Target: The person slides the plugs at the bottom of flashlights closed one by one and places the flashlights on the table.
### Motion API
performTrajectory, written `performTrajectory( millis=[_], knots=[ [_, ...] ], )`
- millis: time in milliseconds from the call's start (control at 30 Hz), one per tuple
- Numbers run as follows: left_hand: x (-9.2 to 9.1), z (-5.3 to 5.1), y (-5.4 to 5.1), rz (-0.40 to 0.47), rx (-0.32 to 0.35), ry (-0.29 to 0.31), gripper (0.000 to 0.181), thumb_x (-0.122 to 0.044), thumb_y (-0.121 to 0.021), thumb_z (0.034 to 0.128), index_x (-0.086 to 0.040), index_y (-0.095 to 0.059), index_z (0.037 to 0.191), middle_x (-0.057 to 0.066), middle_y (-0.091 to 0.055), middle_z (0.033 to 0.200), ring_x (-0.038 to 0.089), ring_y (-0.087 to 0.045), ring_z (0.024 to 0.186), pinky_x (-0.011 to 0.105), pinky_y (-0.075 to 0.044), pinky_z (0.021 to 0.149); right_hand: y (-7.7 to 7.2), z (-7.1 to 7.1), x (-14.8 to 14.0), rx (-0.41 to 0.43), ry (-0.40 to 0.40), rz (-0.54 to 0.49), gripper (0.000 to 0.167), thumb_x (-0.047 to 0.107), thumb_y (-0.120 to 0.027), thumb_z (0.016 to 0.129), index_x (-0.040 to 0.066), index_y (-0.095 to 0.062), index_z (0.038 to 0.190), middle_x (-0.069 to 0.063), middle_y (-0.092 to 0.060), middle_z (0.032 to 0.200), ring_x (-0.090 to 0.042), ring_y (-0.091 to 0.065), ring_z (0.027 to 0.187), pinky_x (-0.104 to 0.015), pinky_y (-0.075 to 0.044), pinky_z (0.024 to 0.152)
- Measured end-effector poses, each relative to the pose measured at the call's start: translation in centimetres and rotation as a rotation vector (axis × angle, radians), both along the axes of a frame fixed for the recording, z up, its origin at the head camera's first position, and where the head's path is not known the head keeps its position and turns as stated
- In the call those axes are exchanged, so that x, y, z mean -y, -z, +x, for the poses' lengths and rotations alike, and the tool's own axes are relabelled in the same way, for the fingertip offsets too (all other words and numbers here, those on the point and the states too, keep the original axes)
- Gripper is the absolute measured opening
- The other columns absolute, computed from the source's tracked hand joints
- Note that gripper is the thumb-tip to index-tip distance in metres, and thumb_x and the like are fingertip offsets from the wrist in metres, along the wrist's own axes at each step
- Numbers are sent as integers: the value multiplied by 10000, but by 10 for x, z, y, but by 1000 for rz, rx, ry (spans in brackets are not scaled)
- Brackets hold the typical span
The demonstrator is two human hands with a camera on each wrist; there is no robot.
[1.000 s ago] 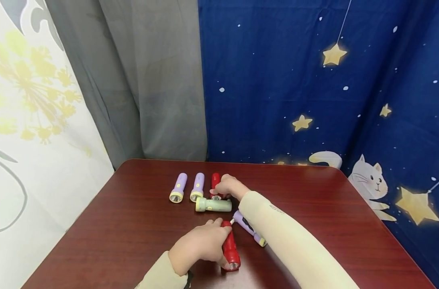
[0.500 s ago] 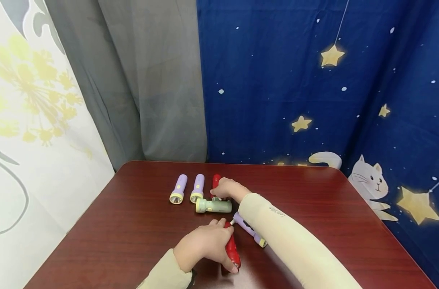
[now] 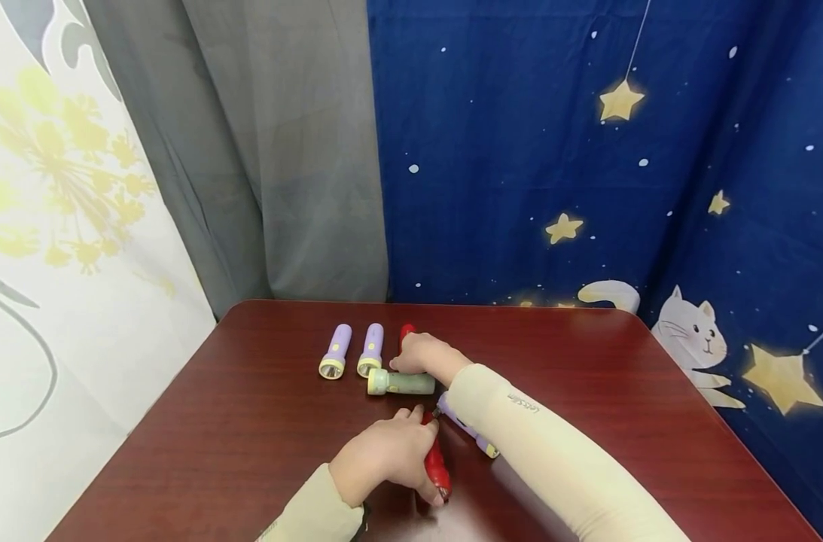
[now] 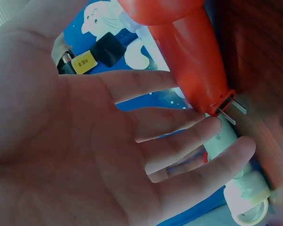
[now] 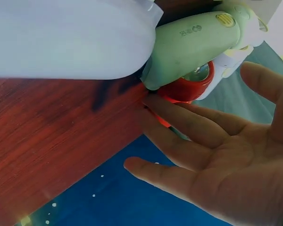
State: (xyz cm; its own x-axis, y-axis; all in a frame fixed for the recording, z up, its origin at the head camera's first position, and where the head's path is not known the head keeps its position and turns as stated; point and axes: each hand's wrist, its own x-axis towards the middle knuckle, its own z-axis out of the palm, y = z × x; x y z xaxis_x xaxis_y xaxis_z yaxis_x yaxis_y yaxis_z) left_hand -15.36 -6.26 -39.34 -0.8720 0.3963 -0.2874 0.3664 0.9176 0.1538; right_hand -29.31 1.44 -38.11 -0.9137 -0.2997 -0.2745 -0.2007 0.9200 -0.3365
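Observation:
My left hand (image 3: 387, 455) lies over the near red flashlight (image 3: 437, 467), thumb at its lamp end and fingers by its tail. In the left wrist view this red flashlight (image 4: 193, 56) has two metal plug prongs out, and the fingers run fairly straight to it. My right hand (image 3: 421, 354) reaches over the far red flashlight (image 3: 407, 331), covering most of it. In the right wrist view the right hand's fingers (image 5: 188, 127) are extended beside that red flashlight (image 5: 188, 87); contact is hard to tell. A green flashlight (image 3: 411, 383) lies crosswise between the hands.
Two purple flashlights (image 3: 336, 350) stand in a row left of the far red one. Another purple flashlight (image 3: 468, 429), a prong at its tail, lies under the right forearm (image 3: 540, 444). The brown table (image 3: 235, 391) ends at grey and blue curtains.
The left hand has shifted slightly right; its red flashlight has moved and turned, so less of its lamp face shows. The right hand now covers more of the far red flashlight.

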Motion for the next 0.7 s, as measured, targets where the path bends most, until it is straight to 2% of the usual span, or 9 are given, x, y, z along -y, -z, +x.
performTrajectory(
  millis=[100,167,333,533,700],
  knots=[
    [0,-1,0,-4,-8,-5,1021,-606,-951,672,-152,-586,1512,200,-486,1632,349,-463,1512,558,-541,1078,-3,2,1,-7,-1,13,426,431,-682,1007,55,-711,1205,-84,-682,1000,-231,-640,897,-403,-518,840],
    [1,0,1,-4,-13,-8,1027,-605,-951,670,-152,-582,1515,196,-486,1633,347,-459,1515,554,-543,1077,-3,2,1,-17,-9,15,389,412,-692,1001,55,-717,1153,-76,-679,969,-226,-635,874,-393,-518,815],
    [2,0,3,5,-21,-2,1072,-620,-948,660,-144,-554,1537,176,-497,1627,338,-457,1511,528,-538,1094,-2,5,-2,-69,-36,42,188,273,-711,962,105,-667,893,-60,-663,860,-210,-609,783,-339,-509,706],
    [4,-1,2,19,-36,9,1090,-625,-960,637,-143,-556,1528,129,-551,1566,313,-507,1441,521,-551,1069,-12,8,-10,-97,-62,-4,191,262,-733,970,82,-670,959,-64,-681,905,-208,-626,808,-322,-532,727],
    [5,-1,1,26,-33,10,1102,-618,-967,632,-141,-552,1535,126,-550,1568,327,-507,1445,536,-550,1074,-17,11,-22,-114,-82,-31,173,228,-757,942,71,-687,923,-60,-682,850,-205,-618,766,-307,-528,701]
  ],
)
